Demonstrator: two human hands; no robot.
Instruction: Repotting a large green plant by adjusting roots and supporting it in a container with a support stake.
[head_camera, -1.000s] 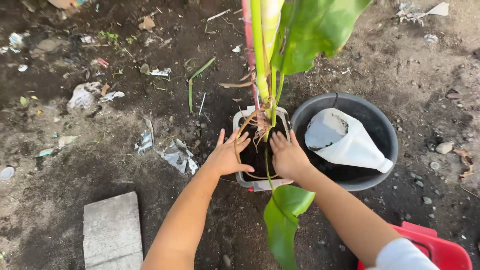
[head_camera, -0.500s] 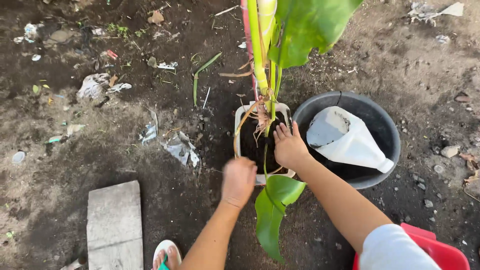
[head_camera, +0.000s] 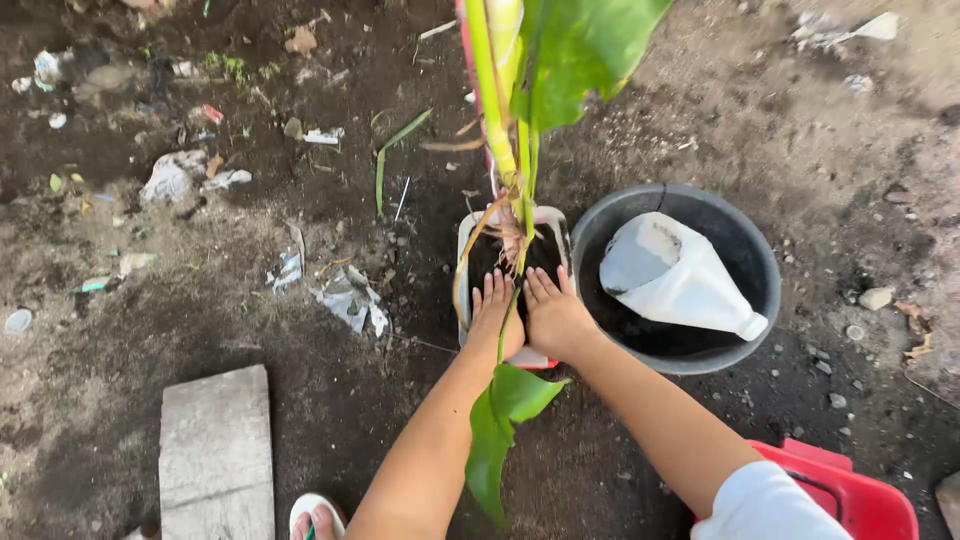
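While plant stands upright, stem axis vertical in pot, left hand and right hand lie open, palms flat on soil.

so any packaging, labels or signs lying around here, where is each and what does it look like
No signs or screens.
Cut white plastic jug: lies on its side in the round dark tub, right of the right hand; capped neck points lower right, no label visible.
Crumpled pale wrapper scraps: on the soil left of the left hand.
Crumpled whitish wrapper: on the ground at upper left.
Both hands press flat on soil in the white planter.
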